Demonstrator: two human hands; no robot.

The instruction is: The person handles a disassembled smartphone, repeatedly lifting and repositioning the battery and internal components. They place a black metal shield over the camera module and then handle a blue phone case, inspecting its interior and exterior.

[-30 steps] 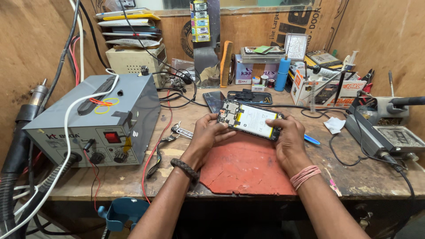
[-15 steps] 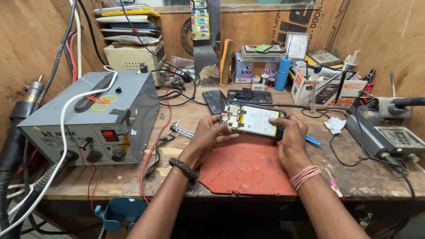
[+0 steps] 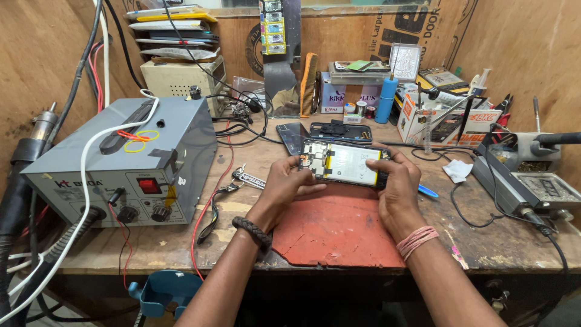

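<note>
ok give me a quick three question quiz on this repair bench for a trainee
1. True or false: both hands hold the opened phone over the red mat.
2. Which lies just behind the phone? A) the dark phone frame B) the grey station C) the white tissue
3. Which wrist wears the dark braided band?

Key: 1 true: the left hand and the right hand grip its ends. 2 A. 3 the left.

Plywood walls (image 3: 36,54), worn wooden workbench (image 3: 181,242) (scuffed, cluttered), even light
</note>
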